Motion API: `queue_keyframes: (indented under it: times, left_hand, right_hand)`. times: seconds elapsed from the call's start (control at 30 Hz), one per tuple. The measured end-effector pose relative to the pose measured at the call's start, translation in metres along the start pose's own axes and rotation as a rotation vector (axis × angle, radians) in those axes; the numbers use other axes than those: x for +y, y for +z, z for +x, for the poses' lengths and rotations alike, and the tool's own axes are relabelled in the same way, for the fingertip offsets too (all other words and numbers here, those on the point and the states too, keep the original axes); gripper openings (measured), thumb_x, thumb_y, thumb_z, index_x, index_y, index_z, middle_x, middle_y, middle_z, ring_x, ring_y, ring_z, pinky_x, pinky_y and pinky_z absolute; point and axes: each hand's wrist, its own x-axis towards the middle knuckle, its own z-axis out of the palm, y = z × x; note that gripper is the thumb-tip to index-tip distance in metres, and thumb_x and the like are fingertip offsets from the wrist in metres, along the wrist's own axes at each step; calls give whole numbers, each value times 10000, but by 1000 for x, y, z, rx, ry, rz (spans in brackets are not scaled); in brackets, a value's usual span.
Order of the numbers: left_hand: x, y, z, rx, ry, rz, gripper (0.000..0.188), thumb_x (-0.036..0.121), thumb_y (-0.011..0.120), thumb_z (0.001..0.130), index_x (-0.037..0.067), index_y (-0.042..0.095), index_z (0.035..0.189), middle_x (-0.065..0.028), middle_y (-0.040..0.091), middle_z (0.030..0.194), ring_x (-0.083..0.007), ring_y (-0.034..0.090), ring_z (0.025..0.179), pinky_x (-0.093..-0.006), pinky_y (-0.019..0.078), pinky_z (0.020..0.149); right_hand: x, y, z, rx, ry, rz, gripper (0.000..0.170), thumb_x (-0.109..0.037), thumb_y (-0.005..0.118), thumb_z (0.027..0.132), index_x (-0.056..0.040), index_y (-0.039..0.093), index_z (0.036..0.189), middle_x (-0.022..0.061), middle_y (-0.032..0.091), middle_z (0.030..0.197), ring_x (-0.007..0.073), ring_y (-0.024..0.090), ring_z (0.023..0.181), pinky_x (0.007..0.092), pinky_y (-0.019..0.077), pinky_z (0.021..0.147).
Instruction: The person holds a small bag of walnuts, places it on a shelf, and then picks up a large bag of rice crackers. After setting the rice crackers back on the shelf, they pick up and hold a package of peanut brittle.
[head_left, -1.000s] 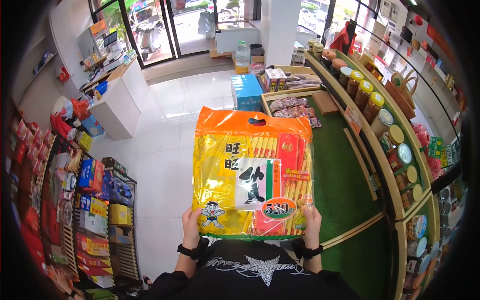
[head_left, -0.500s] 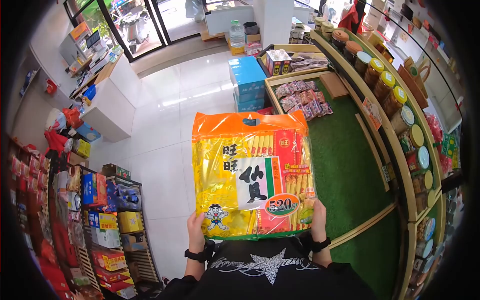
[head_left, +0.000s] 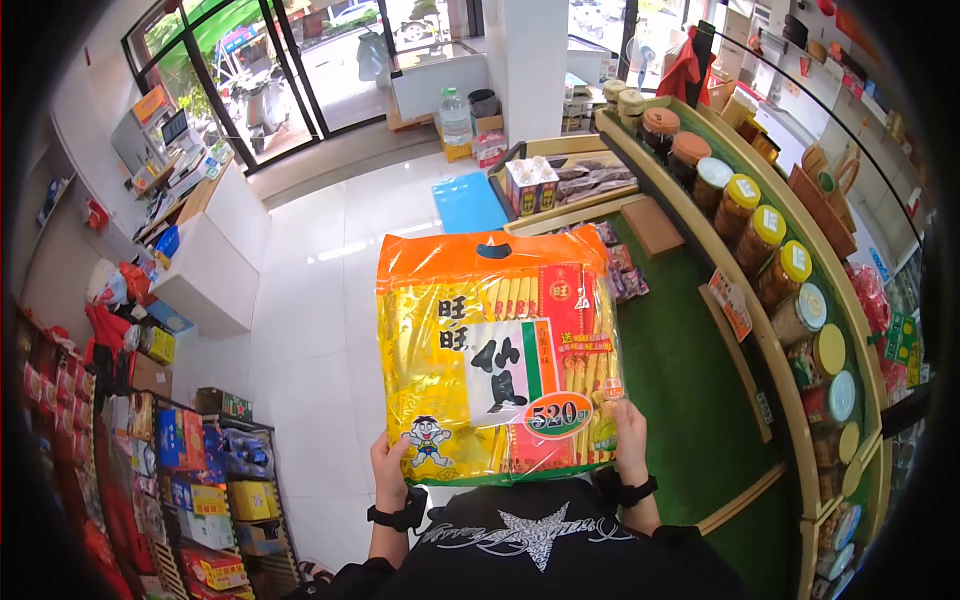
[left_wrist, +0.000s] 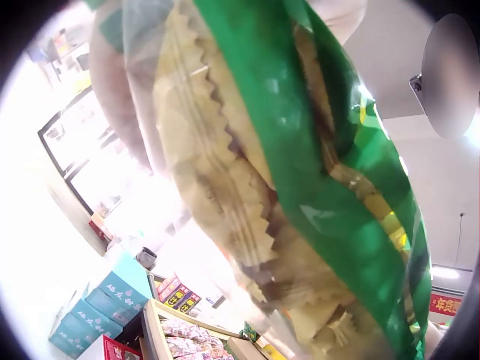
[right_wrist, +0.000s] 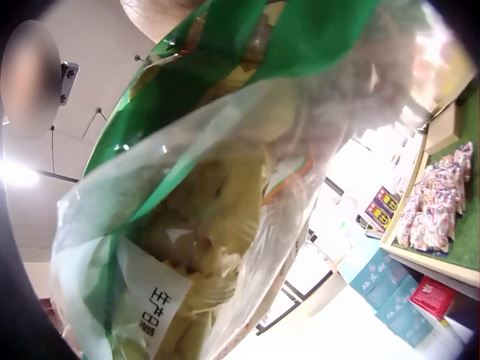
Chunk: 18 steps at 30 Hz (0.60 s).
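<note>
A large yellow, orange and red snack bag (head_left: 495, 350) with a handle hole at its top is held up before the black shirt in the head view. The left hand (head_left: 388, 470) grips its lower left edge and the right hand (head_left: 630, 440) its lower right edge, thumbs on the front. In the left wrist view the bag's green bottom (left_wrist: 300, 180) and wrapped pieces fill the middle. The right wrist view has the clear and green underside (right_wrist: 202, 172) close up, with a white printed label. Most fingers are hidden behind the bag.
Wooden display shelves with jars (head_left: 765, 235) curve along the right, beside a green-lined tray (head_left: 670, 350). Boxed goods (head_left: 205, 500) stand on racks at lower left. A white counter (head_left: 215, 260) is at left, a blue box (head_left: 468, 203) beyond the bag.
The head view has shifted, and the blue box and small packets are now more covered by the bag. Both hands still hold the bag at its lower corners.
</note>
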Motion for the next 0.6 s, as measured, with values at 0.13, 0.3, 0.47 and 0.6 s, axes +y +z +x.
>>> queue_keyframes:
  times: [0.13, 0.3, 0.47, 0.6]
  left_hand:
    - [-5, 39, 19, 0, -13, -28, 268, 115, 508, 795, -53, 538, 1003, -84, 614, 878, -140, 593, 745, -231, 466, 674]
    - [-22, 67, 32, -40, -63, -47, 262, 101, 535, 807, -56, 539, 1016, -91, 616, 900, -138, 589, 758, -241, 469, 682]
    - [-33, 95, 57, -145, -161, -27, 266, 110, 543, 808, -57, 541, 1015, -89, 617, 896, -131, 585, 754, -238, 467, 676]
    - [-38, 124, 83, -287, -233, 56, 261, 111, 545, 813, -55, 543, 1015, -83, 617, 895, -122, 580, 758, -233, 463, 676]
  right_hand:
    - [4, -29, 39, -17, -50, -53, 203, -178, 517, 871, 17, 557, 910, 33, 590, 827, 80, 517, 746, 229, 419, 686]
    - [-6, -55, 52, 23, -7, -103, 198, -172, 514, 871, 17, 564, 904, 33, 592, 822, 81, 518, 748, 230, 420, 688]
    - [8, -78, 49, 171, 60, 7, 216, -174, 503, 879, 30, 565, 916, 43, 593, 832, 83, 519, 751, 231, 424, 692]
    - [14, -97, 36, 323, 73, 2, 219, -165, 487, 886, 34, 560, 939, 53, 590, 856, 89, 518, 761, 235, 426, 697]
